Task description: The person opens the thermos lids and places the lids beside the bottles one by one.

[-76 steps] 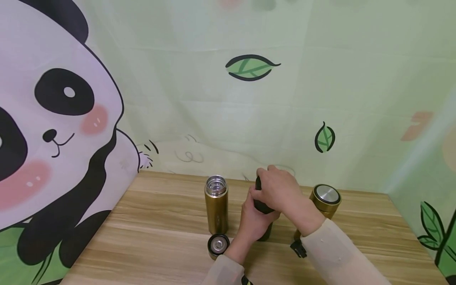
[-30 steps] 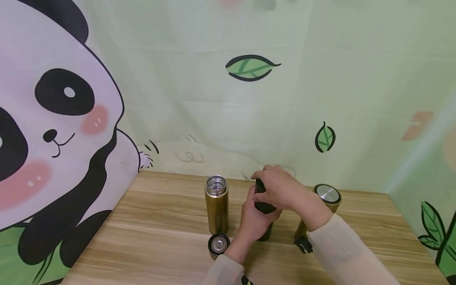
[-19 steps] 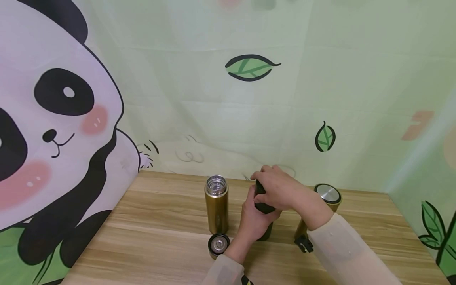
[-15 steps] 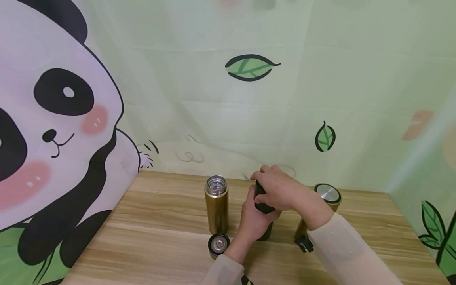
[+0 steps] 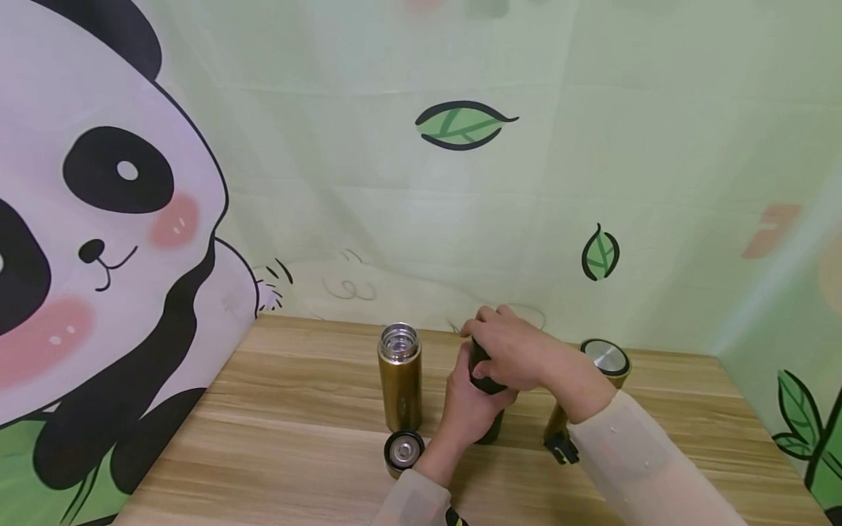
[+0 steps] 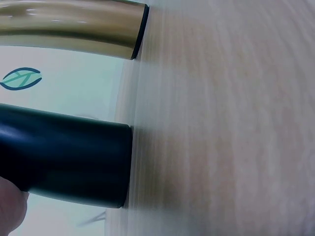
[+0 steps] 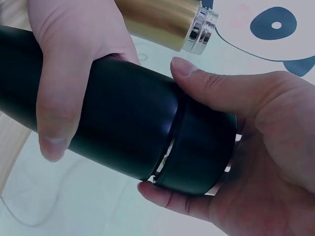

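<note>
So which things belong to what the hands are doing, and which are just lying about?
In the job:
dark vacuum flask, in the left hand
its dark lid, in the right hand

Apparently not in use:
open gold vacuum flask
upturned lid in front
capped gold vacuum flask

The left hand (image 5: 470, 409) narrows the gap between the open gold bottle (image 5: 402, 394) and black bottle (image 7: 133, 118); leftward, the table (image 5: 263, 438) offers room

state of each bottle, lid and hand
left gold metal cylindrical bottle: upright, uncapped
round black-and-silver lid: underside up
dark matte cylindrical bottle: lid on, silver band showing
right gold cylindrical bottle: silver-topped lid on
left hand: gripping dark bottle body
right hand: gripping dark bottle lid
</note>
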Tool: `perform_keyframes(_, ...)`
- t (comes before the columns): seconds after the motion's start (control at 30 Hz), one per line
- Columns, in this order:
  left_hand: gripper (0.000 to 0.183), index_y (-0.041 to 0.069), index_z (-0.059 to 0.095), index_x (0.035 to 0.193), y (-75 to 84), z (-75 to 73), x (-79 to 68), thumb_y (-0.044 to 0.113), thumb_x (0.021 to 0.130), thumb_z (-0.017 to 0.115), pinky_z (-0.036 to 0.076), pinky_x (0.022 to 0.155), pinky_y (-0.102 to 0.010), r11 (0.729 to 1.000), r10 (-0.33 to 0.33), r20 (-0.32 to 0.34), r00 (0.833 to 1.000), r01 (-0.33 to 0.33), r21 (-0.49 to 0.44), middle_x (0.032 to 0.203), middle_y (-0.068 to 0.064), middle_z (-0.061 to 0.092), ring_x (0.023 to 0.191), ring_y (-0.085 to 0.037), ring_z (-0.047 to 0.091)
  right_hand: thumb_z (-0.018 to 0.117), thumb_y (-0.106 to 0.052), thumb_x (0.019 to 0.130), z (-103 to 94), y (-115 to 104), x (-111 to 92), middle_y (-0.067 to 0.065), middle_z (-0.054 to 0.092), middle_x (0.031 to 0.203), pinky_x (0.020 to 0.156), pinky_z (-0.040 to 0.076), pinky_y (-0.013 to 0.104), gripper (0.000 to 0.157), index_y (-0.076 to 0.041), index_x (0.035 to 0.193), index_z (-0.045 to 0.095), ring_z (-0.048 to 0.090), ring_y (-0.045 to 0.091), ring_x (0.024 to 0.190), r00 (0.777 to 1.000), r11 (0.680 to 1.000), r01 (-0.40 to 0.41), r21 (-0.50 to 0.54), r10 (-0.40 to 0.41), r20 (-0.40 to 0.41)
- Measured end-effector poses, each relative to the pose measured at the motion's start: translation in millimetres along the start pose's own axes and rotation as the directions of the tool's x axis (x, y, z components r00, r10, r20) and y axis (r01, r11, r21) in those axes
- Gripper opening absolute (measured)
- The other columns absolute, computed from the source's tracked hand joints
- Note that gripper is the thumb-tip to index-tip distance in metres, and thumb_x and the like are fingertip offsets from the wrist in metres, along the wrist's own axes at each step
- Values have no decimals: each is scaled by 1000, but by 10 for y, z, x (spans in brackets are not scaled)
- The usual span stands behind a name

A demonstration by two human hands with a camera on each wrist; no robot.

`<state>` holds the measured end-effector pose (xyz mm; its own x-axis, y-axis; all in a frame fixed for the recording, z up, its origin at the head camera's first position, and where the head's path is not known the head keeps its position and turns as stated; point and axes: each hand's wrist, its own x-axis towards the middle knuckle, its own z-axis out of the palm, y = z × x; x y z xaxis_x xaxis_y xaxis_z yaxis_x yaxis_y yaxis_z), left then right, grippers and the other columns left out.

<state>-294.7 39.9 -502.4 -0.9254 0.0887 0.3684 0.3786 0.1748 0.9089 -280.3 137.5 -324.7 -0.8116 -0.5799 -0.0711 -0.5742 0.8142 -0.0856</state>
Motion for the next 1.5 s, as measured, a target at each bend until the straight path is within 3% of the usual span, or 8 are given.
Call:
perform_keyframes(0.4,84,27,39,151,-3,5,-5,28,81,84,49,109,-38,1000,-19,3,1000,19,-21,140,3,63,124,-15,62,79,-16,91,-9,22,-4,10,61,125,95,52,43,41,-11,130,66,53,30,117,999,1000,31,2,-31,20)
perform_keyframes(0.63,78,26,44,147,0,12,0,28,81,84,50,106,-36,1000,-12,-5,1000,12,-18,135,5,66,118,-14,64,81,-13,89,-5,54,-4,6,61,120,96,52,44,34,-17,121,69,54,26,114,998,998,53,15,-53,13)
perform_keyframes(0.8,84,27,40,152,-5,6,4,28,81,84,50,107,-36,1000,-3,1,1000,3,-15,139,4,64,122,-15,63,78,-18,92,30,59,-30,6,61,124,98,52,47,35,-17,126,67,55,29,117,998,998,62,-28,-62,-17)
perform_keyframes(1.0,88,29,34,155,-2,2,1,27,83,83,49,108,-34,999,25,21,999,-24,-43,143,7,61,128,-13,60,76,-37,94,99,42,-18,5,62,121,92,53,48,38,-16,125,67,57,29,113,994,997,39,-67,-45,-96)
perform_keyframes(1.17,77,24,41,149,-1,5,-10,32,84,83,51,103,-35,1000,-18,21,1000,19,-23,135,7,63,120,-13,63,65,-61,95,133,-12,16,11,67,121,86,57,48,59,-13,129,66,63,31,108,980,990,-90,-111,68,-189)
perform_keyframes(1.3,75,30,43,146,2,8,-20,37,85,84,52,101,-35,999,-35,13,999,36,-19,132,8,66,117,-12,65,52,-74,95,119,-67,21,18,68,115,75,60,48,79,-5,131,64,68,37,101,936,954,-276,-116,239,-259)
perform_keyframes(1.4,78,38,39,149,5,6,-22,38,84,84,52,102,-36,999,-28,10,1000,28,-40,133,10,66,119,-12,65,47,-79,93,94,-108,24,17,67,100,63,57,45,84,-1,119,65,69,35,87,903,924,-374,-82,342,-262)
perform_keyframes(1.5,79,41,39,148,4,5,-25,35,84,84,52,102,-36,999,-23,6,1000,23,-48,132,11,65,118,-12,65,46,-82,92,68,-146,32,12,63,81,54,51,39,82,-2,100,64,65,30,71,885,904,-424,-42,404,-232)
